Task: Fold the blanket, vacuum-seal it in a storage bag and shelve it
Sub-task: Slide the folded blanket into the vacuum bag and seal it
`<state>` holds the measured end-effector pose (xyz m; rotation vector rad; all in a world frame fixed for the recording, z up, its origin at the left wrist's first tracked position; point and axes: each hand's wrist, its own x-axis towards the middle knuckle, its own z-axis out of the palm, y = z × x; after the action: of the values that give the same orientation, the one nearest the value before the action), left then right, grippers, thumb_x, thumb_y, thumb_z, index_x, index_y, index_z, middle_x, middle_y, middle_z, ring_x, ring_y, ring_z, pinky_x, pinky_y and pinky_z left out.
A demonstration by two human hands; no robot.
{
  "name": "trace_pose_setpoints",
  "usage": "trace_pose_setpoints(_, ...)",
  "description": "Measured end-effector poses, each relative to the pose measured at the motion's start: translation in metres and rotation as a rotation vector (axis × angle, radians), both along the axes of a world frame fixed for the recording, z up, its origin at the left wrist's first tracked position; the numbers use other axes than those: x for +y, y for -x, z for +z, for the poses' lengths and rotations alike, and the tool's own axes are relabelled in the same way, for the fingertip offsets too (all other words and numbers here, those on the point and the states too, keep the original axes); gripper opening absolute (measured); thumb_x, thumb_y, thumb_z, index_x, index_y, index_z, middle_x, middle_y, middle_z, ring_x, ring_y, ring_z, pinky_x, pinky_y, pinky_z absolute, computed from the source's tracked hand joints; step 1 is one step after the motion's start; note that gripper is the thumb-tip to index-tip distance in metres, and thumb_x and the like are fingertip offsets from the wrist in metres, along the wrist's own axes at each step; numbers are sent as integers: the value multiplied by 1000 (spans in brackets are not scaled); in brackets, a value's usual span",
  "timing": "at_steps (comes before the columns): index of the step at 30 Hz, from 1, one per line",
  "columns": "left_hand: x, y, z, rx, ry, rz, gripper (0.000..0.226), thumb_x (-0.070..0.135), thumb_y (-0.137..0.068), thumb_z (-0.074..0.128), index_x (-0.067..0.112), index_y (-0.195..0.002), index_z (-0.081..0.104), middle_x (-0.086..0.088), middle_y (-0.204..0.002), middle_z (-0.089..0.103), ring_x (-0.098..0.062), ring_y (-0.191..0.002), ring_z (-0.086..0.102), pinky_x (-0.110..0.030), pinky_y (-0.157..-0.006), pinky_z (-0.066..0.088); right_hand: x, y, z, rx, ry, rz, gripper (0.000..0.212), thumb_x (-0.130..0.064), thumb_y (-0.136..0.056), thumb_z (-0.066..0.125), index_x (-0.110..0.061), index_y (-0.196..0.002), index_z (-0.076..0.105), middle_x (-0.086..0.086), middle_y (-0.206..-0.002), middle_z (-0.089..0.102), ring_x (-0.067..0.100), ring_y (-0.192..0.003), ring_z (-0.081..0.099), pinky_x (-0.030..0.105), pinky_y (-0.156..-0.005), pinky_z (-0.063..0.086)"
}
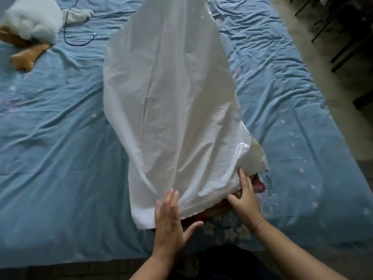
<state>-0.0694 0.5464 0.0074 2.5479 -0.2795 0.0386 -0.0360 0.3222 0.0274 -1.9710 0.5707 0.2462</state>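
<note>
The storage bag, white with a glossy clear 3 o'clock edge, stretches puffed and wrinkled along the bed from 12 to 6 o'clock. At its 5 o'clock mouth, a brownish-pink bit of blanket shows.

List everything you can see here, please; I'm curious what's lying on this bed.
storage bag: one, glossy white, centre, raised above the bed
blanket: one, flowered, under the bag's mouth, mostly hidden
bed sheet: one, blue with stars, covering the bed
plush toy: one, white with orange feet, top left
cord: one, dark, beside the toy
furniture legs: several, dark, top right
left hand: fingers straight, at the bag's near edge
right hand: grips the bag's mouth
</note>
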Motion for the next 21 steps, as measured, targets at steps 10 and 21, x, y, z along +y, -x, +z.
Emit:
trace_pose_setpoints(10,-39,-109,47,443,-258,-232,76,80,-82,15,47,-150,2,14,-160,-16,-22,-149,-14,-62,-115,-4,39,23,27,-132,-37,280,73,-41,-65,42,-33,-137,44,6,-153,31,3,-139,23,15,-108,24)
trace_pose_setpoints(21,49,-59,6,467,-359,-236,79,69,-90,33,53,-133,-31,12,-154,-34,-27,-146,-23,-61,-115,1,16,-27,0,120,-299,-124,111,-92,-59,46,-36,-152,21,-1,-155,34,20,-139,36,44,-118,27)
